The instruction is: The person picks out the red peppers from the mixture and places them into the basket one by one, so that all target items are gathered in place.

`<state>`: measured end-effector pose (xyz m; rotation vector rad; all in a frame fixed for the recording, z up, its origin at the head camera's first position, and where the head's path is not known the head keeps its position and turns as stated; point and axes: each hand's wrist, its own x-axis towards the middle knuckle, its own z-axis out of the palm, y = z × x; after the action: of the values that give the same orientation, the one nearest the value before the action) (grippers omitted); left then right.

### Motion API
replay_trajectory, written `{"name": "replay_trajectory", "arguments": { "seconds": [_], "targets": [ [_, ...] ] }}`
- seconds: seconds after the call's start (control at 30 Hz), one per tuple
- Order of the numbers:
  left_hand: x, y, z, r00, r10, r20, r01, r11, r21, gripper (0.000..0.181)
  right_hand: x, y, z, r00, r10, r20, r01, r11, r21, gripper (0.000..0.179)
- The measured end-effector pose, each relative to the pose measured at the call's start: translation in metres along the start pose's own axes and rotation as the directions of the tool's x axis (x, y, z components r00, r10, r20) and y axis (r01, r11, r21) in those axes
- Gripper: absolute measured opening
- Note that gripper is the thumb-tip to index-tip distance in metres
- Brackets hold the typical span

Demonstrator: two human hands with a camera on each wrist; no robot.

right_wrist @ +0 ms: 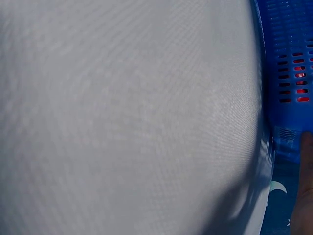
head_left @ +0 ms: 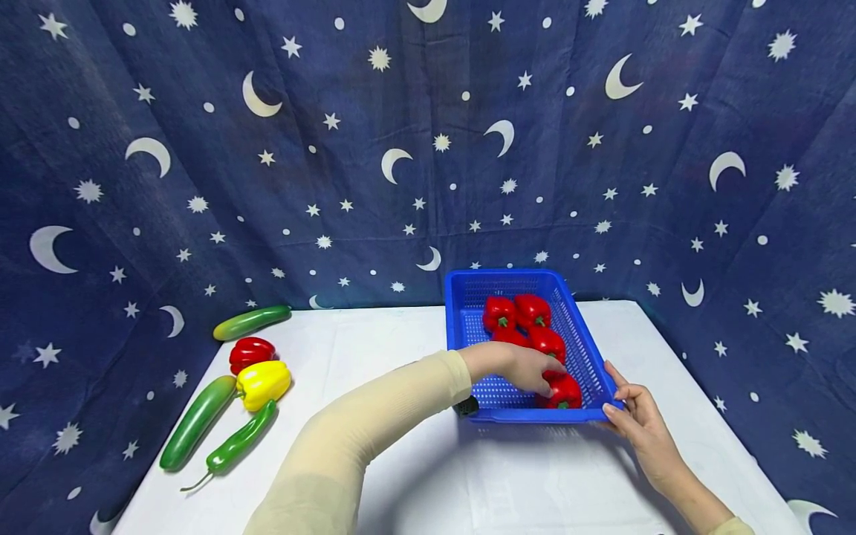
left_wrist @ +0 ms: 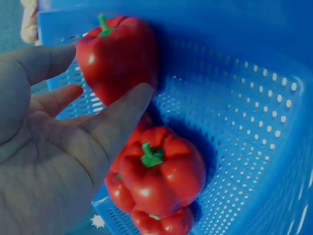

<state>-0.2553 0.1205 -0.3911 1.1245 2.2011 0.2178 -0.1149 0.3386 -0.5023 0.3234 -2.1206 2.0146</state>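
Inside a blue plastic basket (head_left: 521, 416) lie several red bell peppers (head_left: 548, 343) with green stems. My left hand (head_left: 524, 366) reaches into the basket over the nearest bell pepper (head_left: 565, 391), at the front right corner. Seen from the left wrist, thumb and fingers (left_wrist: 122, 110) are spread and fairly straight beside that bell pepper (left_wrist: 122, 58); whether they touch it is hard to tell. My right hand (head_left: 642, 423) holds the basket's front right corner, thumb at the rim and fingers along the outer side. Only a finger (right_wrist: 305, 181) of it shows in the right wrist view.
On the table's left side (head_left: 354, 349) lie two green cucumber-like vegetables (head_left: 200, 420) (head_left: 253, 322), a red bell pepper (head_left: 251, 354), a yellow bell pepper (head_left: 264, 384) and a long green chili pepper (head_left: 241, 440). A dark blue curtain (head_left: 374, 200) with moons and stars hangs behind and at both sides.
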Motion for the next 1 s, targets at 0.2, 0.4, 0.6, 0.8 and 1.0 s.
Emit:
{"name": "replay_trajectory", "arguments": {
  "seconds": [0.2,0.4,0.6,0.8,1.0],
  "targets": [
    [-0.013,-0.004,-0.013,0.997,0.044,-0.066,-0.046,0.998,-0.033,0.062,0.002,-0.001,0.001,1.000,-0.001,0.005,0.001,1.000,-0.005,0.013],
    [-0.033,-0.020,-0.021,0.962,0.153,-0.225,-0.172,0.983,-0.067,0.058,0.002,0.000,0.001,1.000,0.001,0.006,-0.001,1.000,0.022,0.013],
    [-0.066,-0.048,-0.023,0.917,0.149,-0.371,-0.216,0.966,-0.144,0.051,0.002,0.002,0.001,1.000,-0.018,0.014,0.017,0.999,0.033,0.013],
    [-0.097,-0.083,-0.020,0.886,0.093,-0.454,-0.201,0.960,-0.196,0.049,0.000,0.002,0.001,1.000,-0.021,0.009,0.021,0.999,0.035,0.012],
    [-0.130,-0.117,-0.011,0.850,0.030,-0.526,-0.174,0.958,-0.227,0.050,-0.001,0.001,0.003,1.000,-0.025,-0.001,0.025,0.999,0.034,0.012]
  ]
}}
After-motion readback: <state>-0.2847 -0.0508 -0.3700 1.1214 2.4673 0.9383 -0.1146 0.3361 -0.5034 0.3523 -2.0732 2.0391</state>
